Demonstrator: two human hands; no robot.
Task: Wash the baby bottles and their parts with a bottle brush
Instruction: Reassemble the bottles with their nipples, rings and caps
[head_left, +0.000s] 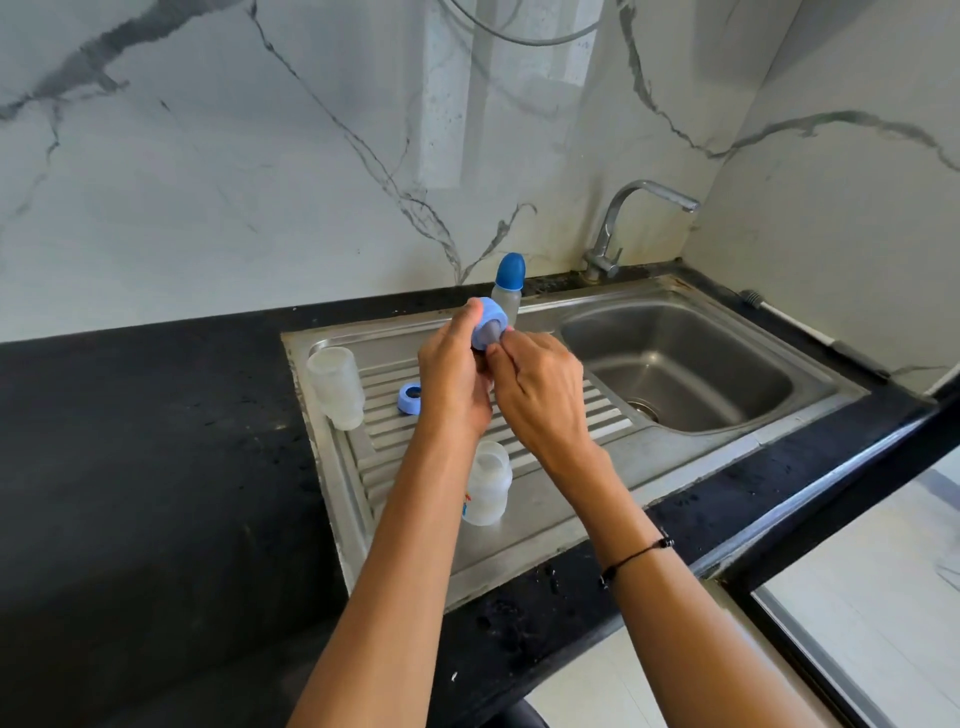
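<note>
My left hand (454, 371) grips a light blue screw ring (488, 318) above the draining board. My right hand (537, 387) pinches the pale teat (491, 332) that sits inside that ring. A second blue ring (410, 399) lies on the ribbed draining board (597, 410). One clear bottle without a top (336, 387) stands at the board's left edge, and another (485, 483) stands near the front, partly behind my left forearm. A third bottle with a dark blue cap (509, 283) stands at the back. No bottle brush is in view.
The steel sink basin (675, 364) lies to the right, with its drain (644, 408) and a tap (623, 228) behind it, not running. Black countertop (130, 467) spreads to the left. A marble wall rises behind and on the right.
</note>
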